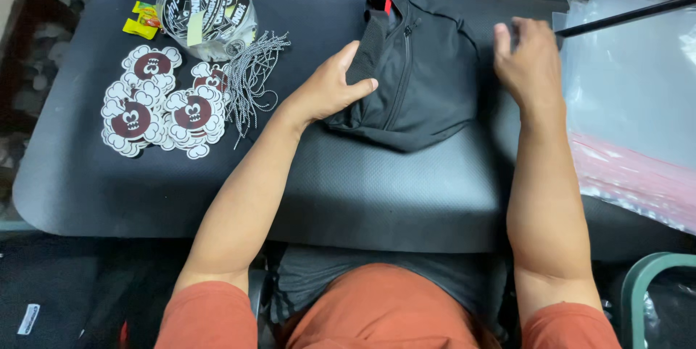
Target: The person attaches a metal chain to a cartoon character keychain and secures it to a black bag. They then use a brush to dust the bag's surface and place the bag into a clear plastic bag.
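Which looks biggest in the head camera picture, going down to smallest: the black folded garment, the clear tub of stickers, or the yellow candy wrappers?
1. Black folded garment, clearly largest; the left hand rests on it.
2. Clear tub of stickers, middle.
3. Yellow candy wrappers, smallest.
All lie on the same dark mat, so nearness hardly skews this.

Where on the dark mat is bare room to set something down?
The mat's near strip, below the folded black garment, is bare, also between the forearms. The left side is crowded with cloud-shaped tags and strings; plastic bags cover the right.
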